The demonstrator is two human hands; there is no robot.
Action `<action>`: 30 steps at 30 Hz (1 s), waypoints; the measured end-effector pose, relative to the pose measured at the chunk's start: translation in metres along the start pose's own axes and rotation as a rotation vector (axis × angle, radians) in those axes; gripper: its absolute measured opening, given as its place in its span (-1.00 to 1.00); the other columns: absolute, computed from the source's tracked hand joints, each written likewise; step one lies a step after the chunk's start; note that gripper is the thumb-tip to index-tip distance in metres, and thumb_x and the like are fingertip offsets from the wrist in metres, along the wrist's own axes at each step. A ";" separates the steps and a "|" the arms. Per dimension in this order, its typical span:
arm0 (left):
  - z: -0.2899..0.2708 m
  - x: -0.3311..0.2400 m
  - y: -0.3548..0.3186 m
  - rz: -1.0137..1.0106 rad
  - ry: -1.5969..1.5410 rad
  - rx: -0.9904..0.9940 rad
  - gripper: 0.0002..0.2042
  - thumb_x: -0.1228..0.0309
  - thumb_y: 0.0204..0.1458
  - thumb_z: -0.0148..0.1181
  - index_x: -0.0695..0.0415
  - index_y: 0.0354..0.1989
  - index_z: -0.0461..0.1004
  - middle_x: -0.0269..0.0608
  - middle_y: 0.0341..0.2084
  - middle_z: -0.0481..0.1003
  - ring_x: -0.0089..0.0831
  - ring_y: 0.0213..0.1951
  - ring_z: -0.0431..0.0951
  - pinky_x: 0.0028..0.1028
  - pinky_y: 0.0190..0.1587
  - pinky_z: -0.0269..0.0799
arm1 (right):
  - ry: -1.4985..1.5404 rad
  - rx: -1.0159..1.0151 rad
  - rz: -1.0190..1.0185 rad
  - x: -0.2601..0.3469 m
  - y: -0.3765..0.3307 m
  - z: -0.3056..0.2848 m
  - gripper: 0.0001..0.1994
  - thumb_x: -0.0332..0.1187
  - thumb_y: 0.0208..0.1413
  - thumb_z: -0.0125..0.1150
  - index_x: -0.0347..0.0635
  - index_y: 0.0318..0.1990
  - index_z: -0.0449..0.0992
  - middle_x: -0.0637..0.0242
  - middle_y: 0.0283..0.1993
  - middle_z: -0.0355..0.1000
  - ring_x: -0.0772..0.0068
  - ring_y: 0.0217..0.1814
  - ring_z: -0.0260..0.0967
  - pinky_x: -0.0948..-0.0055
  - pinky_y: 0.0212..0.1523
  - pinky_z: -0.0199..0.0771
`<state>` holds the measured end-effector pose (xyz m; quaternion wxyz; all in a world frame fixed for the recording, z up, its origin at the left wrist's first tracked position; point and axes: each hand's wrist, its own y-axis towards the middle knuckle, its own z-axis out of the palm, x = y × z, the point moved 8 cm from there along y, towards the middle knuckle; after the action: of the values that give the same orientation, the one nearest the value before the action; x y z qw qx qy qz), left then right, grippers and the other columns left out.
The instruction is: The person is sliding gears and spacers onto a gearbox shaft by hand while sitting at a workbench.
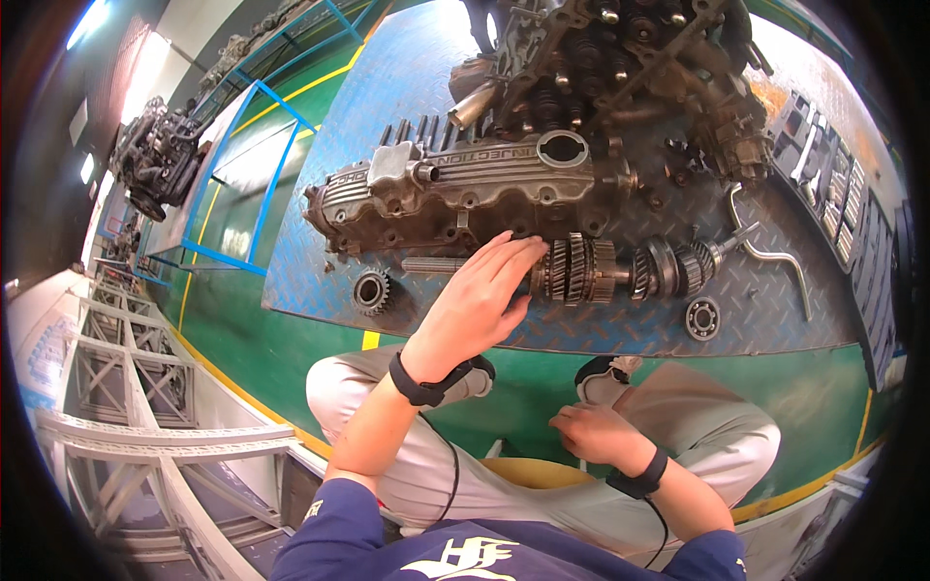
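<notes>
A gear shaft (605, 272) with several toothed gears lies across the near part of the metal-topped bench (455, 329). My left hand (477, 295) reaches over its left half and grips it, the fingertips on the far side against a gear and the thumb on the near side. Under the palm, part of the shaft is hidden. My right hand (599, 436) is off the bench, above my right thigh, with its fingers curled in and nothing visible in them. To the left of the shaft sits a loose gear (371, 291). A ball bearing (702, 318) lies near the front edge, right of centre.
Behind the shaft stands a ribbed valve cover (475, 174), and beyond it a large engine block (630, 68). A bent metal rod (790, 259) and an opened tool case (823, 184) with sockets are at the right. Left of the bench is a blue frame (254, 194).
</notes>
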<state>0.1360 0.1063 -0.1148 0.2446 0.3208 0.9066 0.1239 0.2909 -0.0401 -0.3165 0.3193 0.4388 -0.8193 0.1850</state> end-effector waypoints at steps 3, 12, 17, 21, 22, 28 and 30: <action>-0.003 0.000 0.003 -0.029 -0.049 -0.051 -0.31 0.61 -0.02 0.44 0.21 0.39 0.45 -0.02 0.35 0.51 0.14 0.43 0.45 -0.06 0.49 0.41 | 0.003 0.002 0.007 0.001 -0.001 -0.003 -0.84 -0.41 0.10 0.32 -0.21 -0.17 0.56 0.12 -0.14 0.54 -0.08 -0.05 0.58 -0.02 -0.03 0.60; 0.005 0.006 -0.001 0.008 -0.097 -0.040 -0.30 0.52 0.01 0.51 0.23 0.41 0.43 0.01 0.34 0.52 0.07 0.37 0.50 -0.06 0.53 0.38 | 0.034 -0.003 0.041 0.002 0.002 -0.009 -0.81 -0.44 0.10 0.30 -0.22 -0.13 0.58 0.15 -0.15 0.55 -0.07 -0.06 0.59 0.00 -0.10 0.63; 0.005 0.009 0.003 0.020 -0.104 -0.033 -0.32 0.49 0.01 0.52 0.24 0.37 0.45 0.00 0.31 0.54 0.04 0.34 0.52 -0.05 0.55 0.36 | 0.008 0.030 0.062 0.001 0.002 -0.007 -0.77 -0.43 0.09 0.31 -0.22 -0.08 0.61 0.14 -0.12 0.57 -0.07 -0.04 0.59 0.01 -0.09 0.64; 0.005 0.009 0.004 0.043 -0.117 -0.049 -0.33 0.47 0.01 0.53 0.21 0.36 0.47 -0.02 0.30 0.56 0.04 0.35 0.51 -0.06 0.54 0.37 | 0.005 0.033 0.041 -0.003 0.000 -0.002 -0.74 -0.43 0.09 0.30 -0.21 -0.04 0.62 0.13 -0.10 0.57 -0.08 -0.03 0.59 0.01 -0.08 0.64; 0.005 0.010 0.003 0.032 -0.110 -0.047 -0.32 0.47 0.01 0.53 0.19 0.37 0.47 -0.02 0.30 0.55 0.05 0.36 0.51 -0.06 0.53 0.38 | 0.005 0.025 0.044 -0.003 0.000 -0.002 -0.74 -0.43 0.10 0.30 -0.21 -0.04 0.63 0.13 -0.10 0.57 -0.08 -0.04 0.59 0.02 -0.08 0.64; 0.006 0.015 0.000 -0.013 -0.120 -0.036 -0.28 0.46 -0.01 0.54 0.15 0.41 0.45 -0.03 0.35 0.51 0.07 0.39 0.48 -0.08 0.49 0.41 | -0.001 0.065 0.096 -0.002 0.003 -0.006 -0.69 -0.45 0.16 0.26 -0.22 0.06 0.68 0.13 -0.05 0.62 -0.07 -0.03 0.61 0.02 -0.02 0.63; 0.007 0.016 -0.002 -0.015 -0.113 -0.024 -0.26 0.46 -0.02 0.54 0.15 0.42 0.44 -0.02 0.36 0.50 0.08 0.40 0.47 -0.08 0.49 0.41 | 0.003 0.081 0.096 -0.002 0.004 -0.006 -0.69 -0.45 0.16 0.26 -0.22 0.06 0.67 0.12 -0.04 0.62 -0.07 -0.03 0.61 0.02 -0.02 0.63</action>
<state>0.1279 0.1155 -0.1270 0.3003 0.3176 0.8921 0.1147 0.2906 -0.0332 -0.3136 0.2935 0.4113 -0.8307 0.2338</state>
